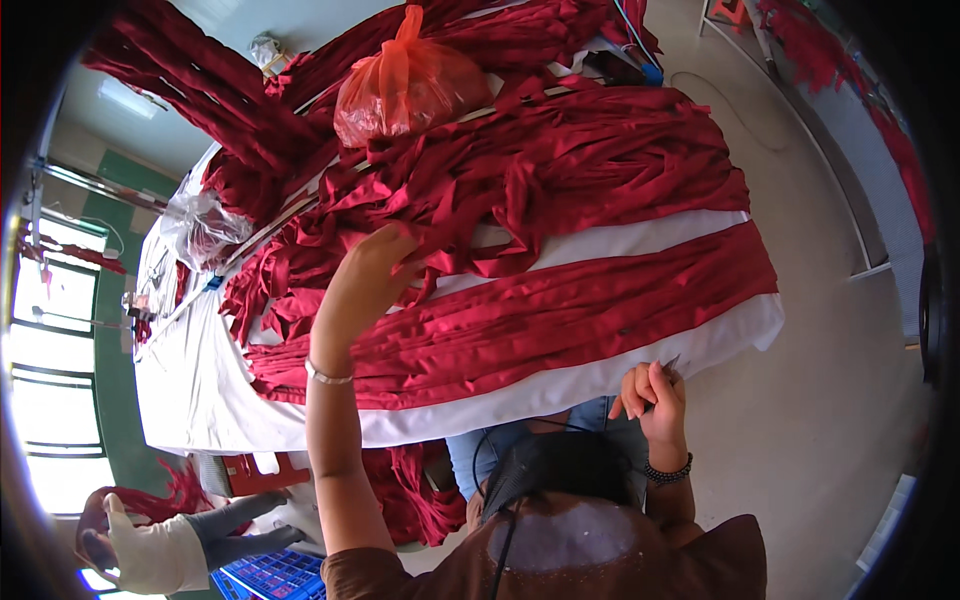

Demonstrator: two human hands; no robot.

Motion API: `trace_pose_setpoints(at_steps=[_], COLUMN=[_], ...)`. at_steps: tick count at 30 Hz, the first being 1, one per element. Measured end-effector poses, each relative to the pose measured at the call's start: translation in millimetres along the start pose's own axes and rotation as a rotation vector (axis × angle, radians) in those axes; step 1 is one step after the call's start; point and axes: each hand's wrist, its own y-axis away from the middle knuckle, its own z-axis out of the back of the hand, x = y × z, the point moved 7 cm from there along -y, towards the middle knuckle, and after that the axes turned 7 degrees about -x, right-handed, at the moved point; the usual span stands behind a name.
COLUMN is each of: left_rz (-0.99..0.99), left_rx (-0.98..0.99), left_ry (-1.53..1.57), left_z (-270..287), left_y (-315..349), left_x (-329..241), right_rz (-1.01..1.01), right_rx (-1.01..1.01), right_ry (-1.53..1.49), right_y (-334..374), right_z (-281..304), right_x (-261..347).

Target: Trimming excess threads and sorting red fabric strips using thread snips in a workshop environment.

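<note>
White-covered table (200, 400) bore red fabric strips (560, 320) lying crosswise; left hand (365, 275) pinched one strip, right hand (652, 395) gripped scissors (668, 368) at the near edge.

Likely sewing workshop: red fabric strips (560, 320) heaped across white-covered table (200, 390).

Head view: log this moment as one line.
left hand: gripping dark red fabric strips | right hand: holding small tool, at white table cover edge

White-covered table (200, 400) — heaped red fabric strips (560, 300), orange bag (405, 90).
</note>
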Motion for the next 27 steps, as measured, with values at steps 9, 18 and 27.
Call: trace_pose_setpoints(at_steps=[9, 18, 27], left_rz=[0.257, 0.529, 0.581], left_rx=[-0.271, -0.317, -0.349], left_ry=[0.435, 0.773, 0.763], left_z=[51.9, 23.9, 23.0], left_y=[30.7, 59.9, 58.7], left_x=[-22.8, 4.2, 0.8], right_rz=[0.161, 0.767, 0.868], right_rx=[0.199, 0.089, 0.049], right_ry=[0.454, 1.158, 1.432], right_y=[-31.5, -65.3, -96.6], right_z=[-81.3, -153.8, -167.0], right_x=[21.3, 31.9, 9.5])
